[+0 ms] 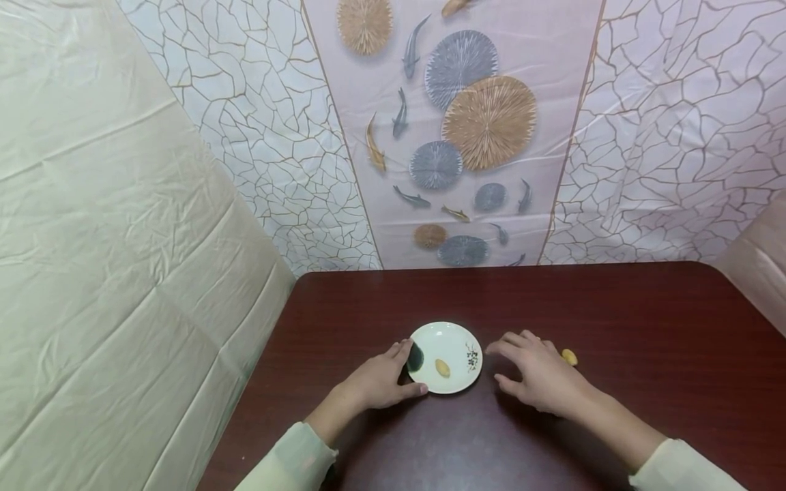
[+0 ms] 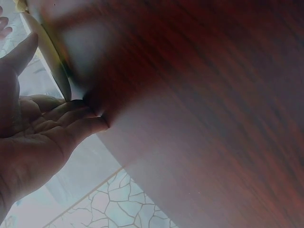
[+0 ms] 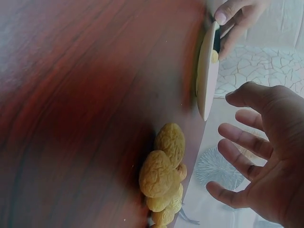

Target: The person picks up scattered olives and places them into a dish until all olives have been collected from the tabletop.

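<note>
A round white plate [image 1: 457, 341] with a dark green patch and a small floral print lies on the table. One yellow-brown oval piece [image 1: 443, 368] rests in it. My left hand [image 1: 381, 380] holds the plate's left edge, thumb and fingers set apart along the rim; the left wrist view has its fingers [image 2: 78, 116] against the rim. Just right of the plate, my right hand [image 1: 540, 372] hovers with spread, slightly bent fingers and nothing between them. Beside it sit several wrinkled yellow-brown oval pieces [image 3: 156, 173], mostly hidden behind that hand in the head view.
The dark red-brown wooden table [image 1: 651, 320] reaches back to a patterned wall cloth [image 1: 491, 225]. A pale cloth [image 1: 153, 273] hangs along the left side, and another [image 1: 755, 259] stands at the right.
</note>
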Available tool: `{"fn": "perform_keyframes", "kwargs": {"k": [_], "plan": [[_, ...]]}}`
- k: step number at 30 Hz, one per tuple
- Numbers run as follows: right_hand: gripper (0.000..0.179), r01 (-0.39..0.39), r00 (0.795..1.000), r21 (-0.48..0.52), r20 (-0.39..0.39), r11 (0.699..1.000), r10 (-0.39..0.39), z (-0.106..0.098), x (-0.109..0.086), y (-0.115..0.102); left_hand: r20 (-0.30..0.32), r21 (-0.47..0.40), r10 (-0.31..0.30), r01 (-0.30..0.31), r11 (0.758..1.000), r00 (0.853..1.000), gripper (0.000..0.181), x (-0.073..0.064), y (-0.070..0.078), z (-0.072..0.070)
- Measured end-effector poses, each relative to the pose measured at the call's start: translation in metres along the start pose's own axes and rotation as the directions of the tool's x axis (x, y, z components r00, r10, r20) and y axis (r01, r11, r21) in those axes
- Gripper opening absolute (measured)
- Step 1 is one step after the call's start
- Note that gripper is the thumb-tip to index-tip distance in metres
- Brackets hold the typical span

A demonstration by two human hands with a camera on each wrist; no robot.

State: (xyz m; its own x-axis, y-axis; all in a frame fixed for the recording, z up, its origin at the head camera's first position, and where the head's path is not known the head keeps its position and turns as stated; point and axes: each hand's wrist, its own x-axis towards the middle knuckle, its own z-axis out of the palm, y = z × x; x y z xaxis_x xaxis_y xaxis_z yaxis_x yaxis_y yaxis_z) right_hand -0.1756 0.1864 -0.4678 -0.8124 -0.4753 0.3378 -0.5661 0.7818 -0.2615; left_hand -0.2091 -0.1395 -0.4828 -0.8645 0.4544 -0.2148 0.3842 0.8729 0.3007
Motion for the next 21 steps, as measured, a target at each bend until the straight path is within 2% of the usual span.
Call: {"fn": "perform_keyframes", "kwargs": {"k": [6,21], "plan": [[0.037,0.003,1.0,-0.011,-0.018,1.0,-0.003,-0.002,-0.005,0.001,0.001,-0.001,-0.001,0.001,1.0,1.0,0.104,0.0,-0.001,0.0],[0.038,-0.046,0.999,-0.042,0.008,0.998,0.047,-0.008,-0.017,0.012,0.009,-0.001,0.0,0.0,1.0,1.0,0.104,0.0,-0.001,-0.001]]}}
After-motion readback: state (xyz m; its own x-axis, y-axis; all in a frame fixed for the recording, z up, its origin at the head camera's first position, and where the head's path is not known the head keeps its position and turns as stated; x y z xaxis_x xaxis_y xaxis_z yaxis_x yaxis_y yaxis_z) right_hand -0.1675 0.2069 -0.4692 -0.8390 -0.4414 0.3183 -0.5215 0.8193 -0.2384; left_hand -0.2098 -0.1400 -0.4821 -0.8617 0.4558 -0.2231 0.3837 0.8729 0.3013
